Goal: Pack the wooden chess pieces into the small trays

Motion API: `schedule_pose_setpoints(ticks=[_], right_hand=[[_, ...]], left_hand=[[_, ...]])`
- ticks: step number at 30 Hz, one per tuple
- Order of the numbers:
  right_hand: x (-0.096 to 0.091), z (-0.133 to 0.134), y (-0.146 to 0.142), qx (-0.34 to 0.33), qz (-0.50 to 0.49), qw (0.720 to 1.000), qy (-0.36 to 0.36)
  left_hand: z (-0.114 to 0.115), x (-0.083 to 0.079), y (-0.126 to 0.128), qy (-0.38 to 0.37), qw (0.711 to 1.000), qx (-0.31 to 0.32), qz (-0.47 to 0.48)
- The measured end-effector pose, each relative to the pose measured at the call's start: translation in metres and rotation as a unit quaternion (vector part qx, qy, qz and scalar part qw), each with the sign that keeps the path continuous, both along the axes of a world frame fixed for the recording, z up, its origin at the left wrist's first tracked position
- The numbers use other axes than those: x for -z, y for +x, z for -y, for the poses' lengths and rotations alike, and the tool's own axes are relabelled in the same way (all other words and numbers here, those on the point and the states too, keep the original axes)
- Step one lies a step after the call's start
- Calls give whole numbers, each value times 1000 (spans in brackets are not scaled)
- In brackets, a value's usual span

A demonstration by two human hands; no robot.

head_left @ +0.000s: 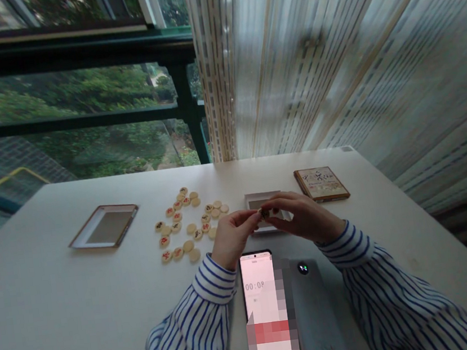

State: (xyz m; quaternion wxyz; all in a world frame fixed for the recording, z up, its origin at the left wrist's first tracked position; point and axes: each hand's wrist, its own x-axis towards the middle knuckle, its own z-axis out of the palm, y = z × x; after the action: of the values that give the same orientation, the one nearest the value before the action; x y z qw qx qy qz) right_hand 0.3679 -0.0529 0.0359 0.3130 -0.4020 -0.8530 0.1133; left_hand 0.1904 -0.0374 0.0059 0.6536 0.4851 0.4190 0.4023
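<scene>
A xiangqi piece (pixel 265 214), round with a dark character, is pinched between the thumb and fingers of my right hand (pixel 309 217). My left hand (pixel 233 236) meets it from the other side, thumb and forefinger closed at the piece's edge. Below both hands stands a shallow white box (pixel 252 197), partly hidden by them. To the left, several pale xiangqi pieces (pixel 175 227) lie scattered on the white table (pixel 83 307). Some show red or black characters, others a plain side.
A brown-edged box lid (pixel 118 243) lies inside up at the left. A flat decorated case (pixel 323 183) lies back right. In front of me are a phone (pixel 259 291) showing a timer and a grey power bank (pixel 318 306). A curtain (pixel 273 79) hangs behind the table.
</scene>
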Motion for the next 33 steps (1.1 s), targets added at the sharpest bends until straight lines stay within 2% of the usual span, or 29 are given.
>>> schedule_pose_setpoints(ticks=[9,16,21,23,27,33], right_hand=[[-3,-1,3,14,39,999,-18],[-1,-2,7,14,31,998,-44],[-3,-5,13,26,30,998,-55],[-4,-6,16,31,36,997,-61],[-6,-9,22,38,52,996,-68],[-2,-15,30,37,84,992,-87]], left_hand=[[-2,5,4,7,1000,1,-13],[-2,7,4,23,999,16,-29],[-5,15,1,84,991,-31,-99],[-6,19,-2,138,976,-46,-161],[-6,27,-7,258,927,-54,-268],[-7,37,-9,372,870,-35,-323]])
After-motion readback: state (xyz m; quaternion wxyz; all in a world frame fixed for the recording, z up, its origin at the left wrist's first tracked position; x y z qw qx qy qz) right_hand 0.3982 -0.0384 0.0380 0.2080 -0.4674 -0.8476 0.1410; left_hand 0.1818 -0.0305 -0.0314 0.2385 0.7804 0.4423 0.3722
